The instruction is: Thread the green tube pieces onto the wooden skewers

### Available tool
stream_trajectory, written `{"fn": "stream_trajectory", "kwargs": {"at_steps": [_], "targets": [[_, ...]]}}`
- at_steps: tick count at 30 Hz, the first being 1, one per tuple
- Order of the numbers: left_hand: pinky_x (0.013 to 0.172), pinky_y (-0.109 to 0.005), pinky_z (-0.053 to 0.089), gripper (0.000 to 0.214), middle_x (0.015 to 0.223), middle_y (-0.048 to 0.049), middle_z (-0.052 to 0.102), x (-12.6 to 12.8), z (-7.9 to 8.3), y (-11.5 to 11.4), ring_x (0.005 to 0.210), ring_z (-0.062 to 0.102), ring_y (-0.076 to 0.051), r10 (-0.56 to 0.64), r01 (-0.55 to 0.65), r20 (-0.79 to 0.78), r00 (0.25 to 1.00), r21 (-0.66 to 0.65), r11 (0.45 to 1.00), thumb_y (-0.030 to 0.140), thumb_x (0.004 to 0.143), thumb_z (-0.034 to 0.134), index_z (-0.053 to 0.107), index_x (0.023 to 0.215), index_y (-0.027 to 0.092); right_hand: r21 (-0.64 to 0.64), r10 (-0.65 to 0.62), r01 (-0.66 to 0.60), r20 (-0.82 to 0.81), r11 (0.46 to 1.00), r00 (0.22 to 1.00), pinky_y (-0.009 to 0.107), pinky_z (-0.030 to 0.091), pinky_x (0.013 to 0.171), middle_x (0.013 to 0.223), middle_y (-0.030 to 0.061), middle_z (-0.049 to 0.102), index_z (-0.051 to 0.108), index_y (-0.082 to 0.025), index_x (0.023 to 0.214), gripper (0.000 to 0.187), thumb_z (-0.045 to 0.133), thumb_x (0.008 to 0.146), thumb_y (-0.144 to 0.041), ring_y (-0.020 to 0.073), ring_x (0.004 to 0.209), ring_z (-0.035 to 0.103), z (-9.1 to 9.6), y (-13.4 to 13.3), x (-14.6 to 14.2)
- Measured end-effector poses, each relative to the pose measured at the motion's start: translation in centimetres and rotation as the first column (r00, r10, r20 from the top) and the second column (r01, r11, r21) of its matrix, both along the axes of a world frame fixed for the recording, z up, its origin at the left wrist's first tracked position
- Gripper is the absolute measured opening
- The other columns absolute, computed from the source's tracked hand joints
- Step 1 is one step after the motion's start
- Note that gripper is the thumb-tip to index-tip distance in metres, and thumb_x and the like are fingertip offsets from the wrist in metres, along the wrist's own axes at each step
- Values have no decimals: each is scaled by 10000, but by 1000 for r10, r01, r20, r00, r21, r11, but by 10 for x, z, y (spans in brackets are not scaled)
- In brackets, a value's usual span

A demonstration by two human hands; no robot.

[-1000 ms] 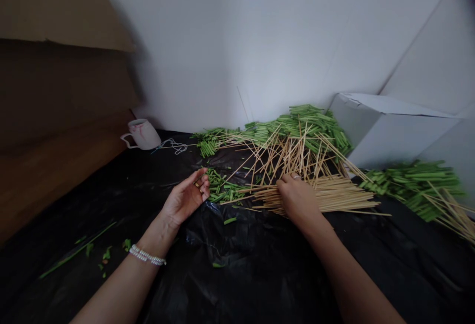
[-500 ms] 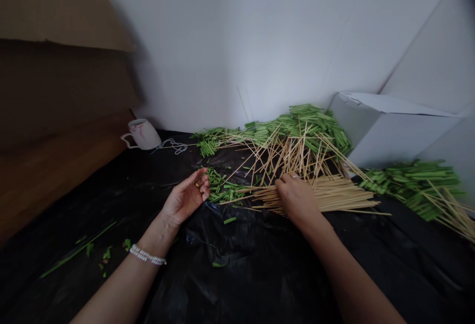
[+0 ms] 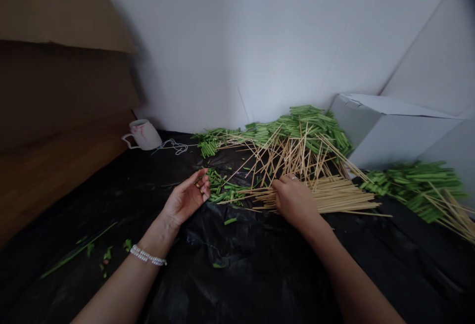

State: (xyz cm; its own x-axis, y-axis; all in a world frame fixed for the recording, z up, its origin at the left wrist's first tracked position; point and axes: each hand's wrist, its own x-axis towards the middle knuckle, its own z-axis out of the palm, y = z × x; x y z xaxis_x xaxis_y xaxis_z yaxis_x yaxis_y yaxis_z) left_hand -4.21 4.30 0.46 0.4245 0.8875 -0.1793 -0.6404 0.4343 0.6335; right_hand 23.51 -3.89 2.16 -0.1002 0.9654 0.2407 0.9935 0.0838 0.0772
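Note:
My left hand (image 3: 189, 193) is palm up with its fingers loosely curved and apart, and nothing shows in it. Its fingertips are beside a loose heap of short green stem pieces (image 3: 222, 188). Over the left part of a flat pile of thin wooden sticks (image 3: 343, 195) lies my right hand (image 3: 295, 198), its fingers closed. It seems to grip a wooden stick (image 3: 232, 200) whose tip points left toward my left hand; the fingertips are hidden. Behind the pile, more sticks (image 3: 297, 158) lie crisscrossed, with stacked green stem pieces (image 3: 311, 123) at their far ends.
Black plastic sheeting (image 3: 237, 284) covers the surface, with green scraps (image 3: 107, 253) at left. A mug (image 3: 145, 135) and tangled string (image 3: 180, 147) are at back left, near cardboard (image 3: 67, 81). Right stand a white box (image 3: 404, 131) and green stems on sticks (image 3: 426, 185).
My right hand has shifted slightly left over the pile, and one stick tip reaches a little farther left. My left hand has hardly moved.

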Motion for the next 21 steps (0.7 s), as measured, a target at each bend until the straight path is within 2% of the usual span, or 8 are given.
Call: {"fn": "stream_trajectory", "kwargs": {"at_steps": [6,16,21], "targets": [[630,-225,532,193,802,-64,661,0,0,0,683,615,-119,1,-1,2,1000,-5,1000,163,876,548,671,1019,125,-24,14,-15,-35,1000,999,298,302,668,805,46,651,632,-200,777,204,475,906,-212,193,846,545,-3,1,0],[630,-222,531,194,801,-67,654,1,-1,0,679,609,-117,5,-5,6,1000,-16,1000,158,875,549,672,1020,121,11,87,-86,-59,996,995,311,328,763,897,76,630,670,-190,780,251,493,922,-295,211,924,504,-9,5,-3],[625,-226,533,197,790,-67,651,2,1,-2,668,602,-117,8,-8,-4,1000,-15,1000,158,888,525,674,1010,116,31,134,-134,-4,991,991,322,319,742,855,64,626,657,-189,789,185,507,897,-187,216,903,501,-16,7,-8]]}}
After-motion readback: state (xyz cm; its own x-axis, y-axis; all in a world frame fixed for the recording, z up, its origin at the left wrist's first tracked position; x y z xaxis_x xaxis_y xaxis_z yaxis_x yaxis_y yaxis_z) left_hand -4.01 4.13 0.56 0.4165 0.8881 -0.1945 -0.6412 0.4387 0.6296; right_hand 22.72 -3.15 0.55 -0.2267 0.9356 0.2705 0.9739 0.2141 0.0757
